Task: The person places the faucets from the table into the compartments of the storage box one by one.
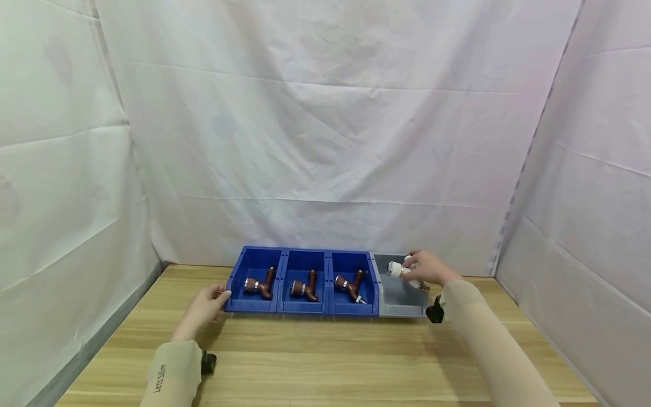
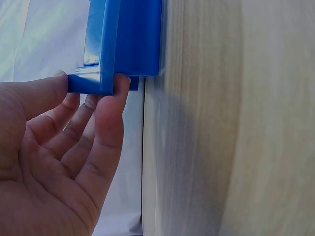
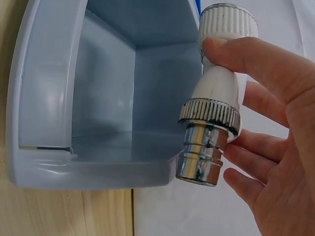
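My right hand (image 1: 426, 268) holds a white angle valve (image 3: 216, 83) with a ribbed knob and a chrome hose end, above the grey bin (image 3: 103, 174). Thumb and fingers grip it near the knob. At the other end of the row, my left hand (image 1: 202, 306) pinches the front corner of the leftmost blue bin (image 2: 107, 49) between thumb and fingers. Three brown valves lie in the blue bins, one in each: the left valve (image 1: 260, 284), the middle valve (image 1: 305, 286) and the right valve (image 1: 350, 287).
The bins stand side by side on a wood-grain table (image 1: 325, 362), close to a white cloth backdrop (image 1: 315, 141). Cloth walls also rise at left and right. Dark wrist cameras are strapped at both sleeves.
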`<move>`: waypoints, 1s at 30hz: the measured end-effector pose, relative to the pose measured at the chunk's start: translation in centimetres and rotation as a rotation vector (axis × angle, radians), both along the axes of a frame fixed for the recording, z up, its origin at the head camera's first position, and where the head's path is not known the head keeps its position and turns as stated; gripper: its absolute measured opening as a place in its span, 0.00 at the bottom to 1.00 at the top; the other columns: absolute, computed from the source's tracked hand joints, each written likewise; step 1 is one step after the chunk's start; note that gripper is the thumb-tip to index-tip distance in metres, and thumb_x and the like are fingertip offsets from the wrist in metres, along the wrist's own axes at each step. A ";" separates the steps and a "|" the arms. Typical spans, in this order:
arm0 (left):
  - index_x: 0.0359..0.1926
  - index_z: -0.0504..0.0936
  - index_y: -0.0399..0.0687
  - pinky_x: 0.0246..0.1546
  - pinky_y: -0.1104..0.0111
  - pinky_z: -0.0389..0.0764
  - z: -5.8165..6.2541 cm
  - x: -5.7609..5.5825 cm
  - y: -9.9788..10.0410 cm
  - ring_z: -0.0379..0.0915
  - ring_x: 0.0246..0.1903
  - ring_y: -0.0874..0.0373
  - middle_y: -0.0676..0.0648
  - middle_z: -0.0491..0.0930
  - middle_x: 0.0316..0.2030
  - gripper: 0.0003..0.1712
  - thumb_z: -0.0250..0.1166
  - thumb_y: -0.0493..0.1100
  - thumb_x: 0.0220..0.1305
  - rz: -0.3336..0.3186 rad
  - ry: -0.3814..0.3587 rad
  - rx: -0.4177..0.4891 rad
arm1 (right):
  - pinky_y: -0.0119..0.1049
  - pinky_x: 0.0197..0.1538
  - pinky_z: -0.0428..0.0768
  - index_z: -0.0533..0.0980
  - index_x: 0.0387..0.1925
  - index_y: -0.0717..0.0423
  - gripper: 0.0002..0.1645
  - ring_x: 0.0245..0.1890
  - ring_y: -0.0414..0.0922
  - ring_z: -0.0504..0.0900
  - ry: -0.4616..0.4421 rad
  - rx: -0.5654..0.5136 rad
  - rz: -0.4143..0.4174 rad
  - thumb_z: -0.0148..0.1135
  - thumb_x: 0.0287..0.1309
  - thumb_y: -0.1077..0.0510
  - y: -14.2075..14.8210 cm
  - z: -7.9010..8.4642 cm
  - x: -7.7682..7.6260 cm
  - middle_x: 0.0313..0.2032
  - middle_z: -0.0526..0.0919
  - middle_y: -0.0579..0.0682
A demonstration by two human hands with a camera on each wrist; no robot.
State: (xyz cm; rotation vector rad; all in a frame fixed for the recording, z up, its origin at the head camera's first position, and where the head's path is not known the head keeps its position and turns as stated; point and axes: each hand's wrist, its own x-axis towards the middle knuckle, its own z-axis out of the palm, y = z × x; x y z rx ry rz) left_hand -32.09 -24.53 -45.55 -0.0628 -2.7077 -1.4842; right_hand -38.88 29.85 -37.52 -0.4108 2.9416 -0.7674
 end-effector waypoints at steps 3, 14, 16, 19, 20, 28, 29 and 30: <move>0.53 0.72 0.27 0.23 0.61 0.81 0.0 0.1 0.0 0.77 0.26 0.51 0.33 0.78 0.40 0.18 0.55 0.40 0.72 0.001 0.002 0.007 | 0.57 0.54 0.74 0.82 0.43 0.64 0.23 0.60 0.70 0.64 -0.003 0.004 0.003 0.73 0.46 0.55 -0.2 -0.1 -0.1 0.65 0.60 0.73; 0.54 0.72 0.27 0.24 0.61 0.80 -0.3 -0.2 -0.1 0.76 0.25 0.52 0.35 0.79 0.40 0.19 0.55 0.42 0.73 -0.002 0.000 0.019 | 0.54 0.52 0.76 0.83 0.44 0.63 0.24 0.60 0.68 0.66 -0.012 0.028 -0.007 0.74 0.46 0.53 -0.4 -0.9 -0.6 0.66 0.60 0.71; 0.54 0.72 0.27 0.24 0.61 0.80 -0.2 -0.2 -0.1 0.76 0.26 0.53 0.35 0.79 0.41 0.19 0.55 0.42 0.73 -0.003 0.000 0.018 | 0.52 0.51 0.77 0.83 0.44 0.63 0.24 0.60 0.67 0.67 -0.015 0.025 -0.007 0.74 0.46 0.54 -0.6 -0.9 -0.7 0.67 0.60 0.71; 0.54 0.72 0.27 0.25 0.61 0.80 -0.2 -0.1 0.0 0.76 0.29 0.53 0.35 0.78 0.41 0.19 0.55 0.41 0.73 -0.003 0.001 0.013 | 0.50 0.48 0.78 0.83 0.44 0.63 0.23 0.58 0.66 0.70 -0.022 0.015 -0.005 0.73 0.46 0.54 -0.8 -1.0 -0.7 0.67 0.59 0.71; 0.54 0.72 0.27 0.25 0.61 0.80 -0.2 -0.1 0.0 0.76 0.29 0.53 0.35 0.78 0.41 0.19 0.55 0.41 0.72 -0.001 0.001 0.010 | 0.50 0.48 0.79 0.83 0.43 0.62 0.22 0.57 0.65 0.71 -0.023 0.012 -0.004 0.73 0.46 0.54 -0.9 -1.0 -0.7 0.67 0.59 0.71; 0.54 0.72 0.27 0.25 0.60 0.81 0.1 0.0 0.0 0.77 0.27 0.52 0.34 0.79 0.40 0.19 0.55 0.40 0.72 0.001 -0.006 0.009 | 0.55 0.52 0.76 0.83 0.42 0.63 0.22 0.56 0.66 0.72 -0.013 0.006 0.015 0.74 0.45 0.54 -1.2 -1.4 -0.8 0.66 0.59 0.72; 0.54 0.72 0.27 0.25 0.60 0.81 0.1 0.0 0.0 0.77 0.28 0.52 0.34 0.79 0.41 0.19 0.55 0.40 0.72 0.001 -0.006 0.007 | 0.54 0.52 0.76 0.83 0.42 0.64 0.22 0.56 0.66 0.72 -0.011 0.004 0.020 0.74 0.45 0.55 -1.2 -1.4 -0.8 0.66 0.59 0.73; 0.54 0.72 0.27 0.25 0.60 0.81 0.1 0.0 0.0 0.77 0.28 0.52 0.34 0.79 0.41 0.19 0.55 0.40 0.72 0.002 -0.005 0.006 | 0.54 0.52 0.76 0.83 0.42 0.63 0.22 0.56 0.66 0.72 -0.011 0.000 0.017 0.73 0.45 0.55 -1.2 -1.5 -0.7 0.66 0.58 0.73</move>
